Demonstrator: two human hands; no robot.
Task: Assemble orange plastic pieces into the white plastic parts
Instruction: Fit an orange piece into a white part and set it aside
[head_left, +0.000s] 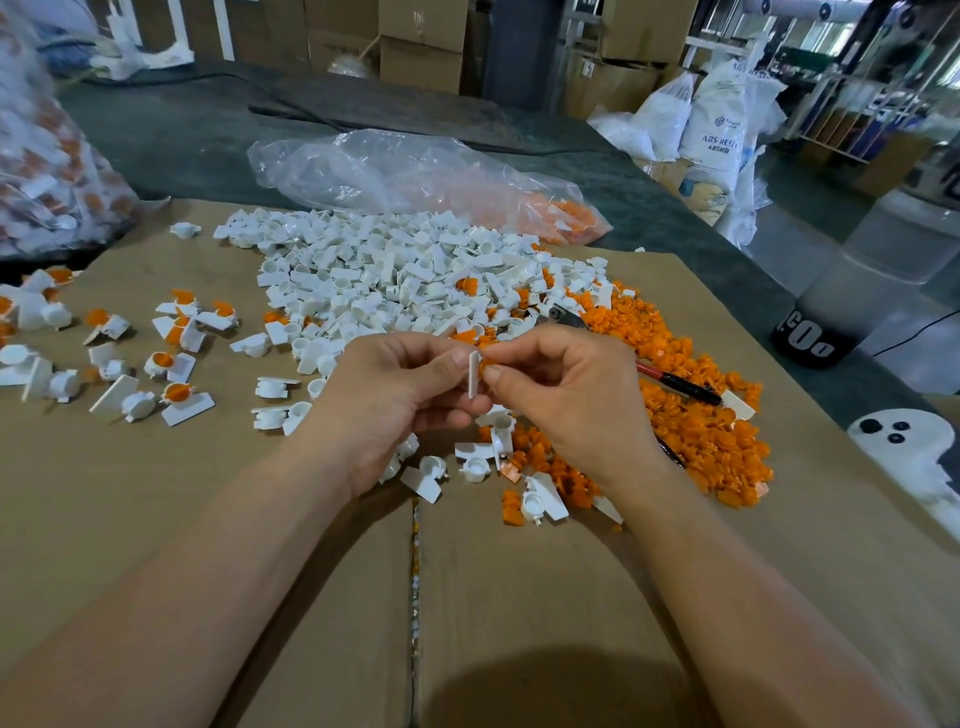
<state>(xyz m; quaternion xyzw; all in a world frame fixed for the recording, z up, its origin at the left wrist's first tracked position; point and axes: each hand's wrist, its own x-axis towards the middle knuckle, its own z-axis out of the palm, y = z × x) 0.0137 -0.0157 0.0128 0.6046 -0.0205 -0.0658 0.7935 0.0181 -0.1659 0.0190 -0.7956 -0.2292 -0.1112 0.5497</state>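
Head view: your left hand (395, 395) pinches a white part (474, 374) upright between thumb and curled fingers. Your right hand (566, 395) pinches an orange piece (486, 365) against it (mostly hidden). Both hover over the cardboard (208, 493), near the white pile (395, 270) and orange pile (691, 415).

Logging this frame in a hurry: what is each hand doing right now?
Left hand: grips the white plastic part.
Right hand: pinches an orange plastic piece against that part.
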